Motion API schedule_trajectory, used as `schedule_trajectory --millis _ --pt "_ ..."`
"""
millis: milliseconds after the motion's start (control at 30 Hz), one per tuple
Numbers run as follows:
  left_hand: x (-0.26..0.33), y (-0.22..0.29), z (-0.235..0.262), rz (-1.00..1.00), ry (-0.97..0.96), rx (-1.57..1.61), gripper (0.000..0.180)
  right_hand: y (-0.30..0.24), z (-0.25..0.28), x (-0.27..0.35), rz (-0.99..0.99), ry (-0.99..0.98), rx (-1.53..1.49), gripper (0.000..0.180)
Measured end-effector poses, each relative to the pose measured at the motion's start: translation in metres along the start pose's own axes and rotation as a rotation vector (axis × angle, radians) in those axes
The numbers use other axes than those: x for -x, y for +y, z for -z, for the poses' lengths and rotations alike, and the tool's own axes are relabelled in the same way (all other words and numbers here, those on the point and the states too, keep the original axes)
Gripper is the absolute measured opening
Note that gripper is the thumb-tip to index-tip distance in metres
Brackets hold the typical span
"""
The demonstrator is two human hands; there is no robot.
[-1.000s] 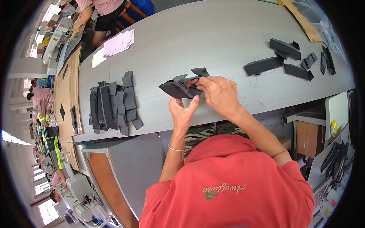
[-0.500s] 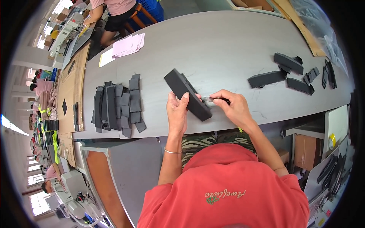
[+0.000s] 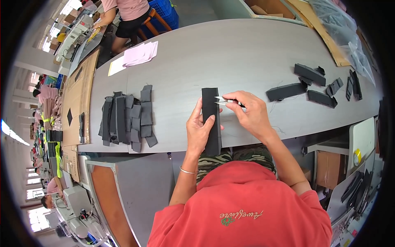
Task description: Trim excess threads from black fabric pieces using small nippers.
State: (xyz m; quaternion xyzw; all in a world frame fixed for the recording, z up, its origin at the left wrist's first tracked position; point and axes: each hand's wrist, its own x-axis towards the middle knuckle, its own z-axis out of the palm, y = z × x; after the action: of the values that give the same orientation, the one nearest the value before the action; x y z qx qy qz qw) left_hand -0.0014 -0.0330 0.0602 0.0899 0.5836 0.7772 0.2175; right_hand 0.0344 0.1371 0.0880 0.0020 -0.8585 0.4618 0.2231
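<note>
My left hand (image 3: 199, 132) grips a long black padded fabric piece (image 3: 210, 103), thumb across its face and fingers behind it. The piece stands nearly lengthwise toward me, above the table's front edge. Pinched in my right hand (image 3: 254, 115) is a pair of small metal thread snips (image 3: 222, 99). Their two pointed blades are spread and lie at the piece's right edge, near its upper part. Left of my hands, a group of similar black pieces (image 3: 120, 119) lies side by side in a pile.
More black pieces (image 3: 286, 91) lie scattered on the grey table (image 3: 185, 61) at the right. Pink sheets (image 3: 140, 53) rest at the far left. Loose threads are strewn near my right hand. A co-worker (image 3: 131, 12) sits beyond the table's far left edge.
The black piece has turned from a slant to nearly straight toward me. My right hand has moved up slightly, bringing the snips' blades to the piece's upper right edge.
</note>
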Motion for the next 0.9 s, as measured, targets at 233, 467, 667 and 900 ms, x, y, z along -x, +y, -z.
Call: schedule_trajectory --millis 233,467,667,900 --pt "0.001 -0.003 -0.013 -0.073 0.039 -0.127 0.060 -0.004 -0.015 -0.009 0.237 0.151 0.343 0.016" --pt "0.003 -0.011 -0.011 -0.092 0.061 -0.249 0.059 0.001 -0.022 -0.012 0.242 0.131 0.466 0.013" --pt "-0.003 -0.005 -0.006 0.078 -0.003 -0.009 0.057 0.012 -0.014 -0.016 0.021 0.148 0.150 0.015" --pt "-0.003 -0.004 -0.005 0.157 -0.112 0.138 0.053 0.014 -0.006 -0.013 -0.416 -0.160 -0.281 0.014"
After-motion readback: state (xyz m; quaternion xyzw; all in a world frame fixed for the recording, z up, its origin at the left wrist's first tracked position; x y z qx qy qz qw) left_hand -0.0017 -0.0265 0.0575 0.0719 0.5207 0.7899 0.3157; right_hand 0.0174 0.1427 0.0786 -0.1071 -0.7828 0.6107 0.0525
